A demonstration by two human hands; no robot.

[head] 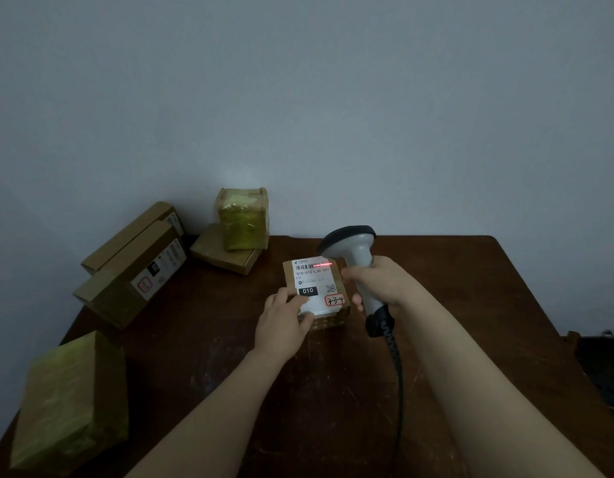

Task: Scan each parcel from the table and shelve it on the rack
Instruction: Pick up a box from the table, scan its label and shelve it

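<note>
Near the middle of the dark wooden table (471,305), a small box (333,320) lies flat with its white label (312,277) facing up; this is the parcel being worked on. The left hand (284,322) steadies it at the near left corner, fingers laid over the label's edge and thumb against the near side, so it pinches the corner. The right hand (378,281) is wrapped round the handle of a grey scanner (357,250), whose head points down at the far end of the label; its coiled cable (397,374) trails back toward the person.

A red line (322,264) falls on the right part of the barcode (305,266) and seems not to span all of it; so the step in hand is the scan itself, and whether it has registered cannot be told.

The next move, I judge, calls for a small shift of the beam leftward to cover the whole code; then the box must be lifted and carried to the rack, which is out of view.

More parcels wait at the left: two long boxes (133,270), a taped parcel (243,219) on a flat box (222,251), and a wrapped parcel (71,398) at the near edge.
</note>
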